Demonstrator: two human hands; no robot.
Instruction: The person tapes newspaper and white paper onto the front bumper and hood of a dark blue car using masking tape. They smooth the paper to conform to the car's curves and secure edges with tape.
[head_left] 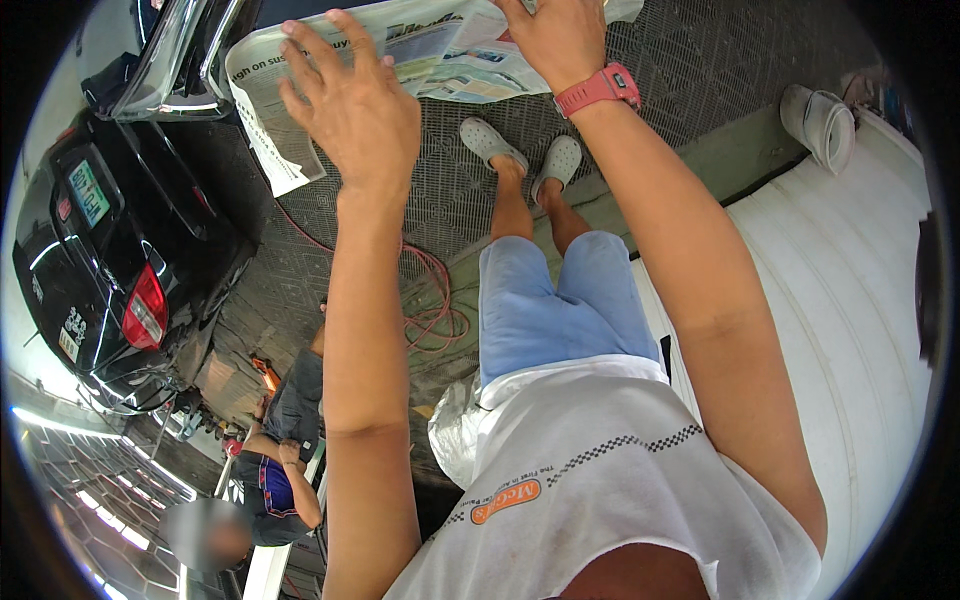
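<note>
A sheet of newspaper [450, 60] lies along a dark car body at the top of the view, its near edge hanging over the floor. My left hand [358, 115] rests on the paper's left part, open with fingers spread. Toward the paper's right part is my right hand [562, 45], with a red wristwatch [600, 90] on its wrist. Its thumb stretches out over the paper, while the other fingers are largely cut off by the top edge. A loose, torn corner of newspaper [285, 175] droops at the left.
A black car [110, 240] stands at the left. A red hose [435, 310] coils on the patterned floor mat [670, 60]. Another person [285, 490] sits at the lower left. A white ribbed surface [850, 300] lies at the right, with a pale roll [825, 130] by its far end.
</note>
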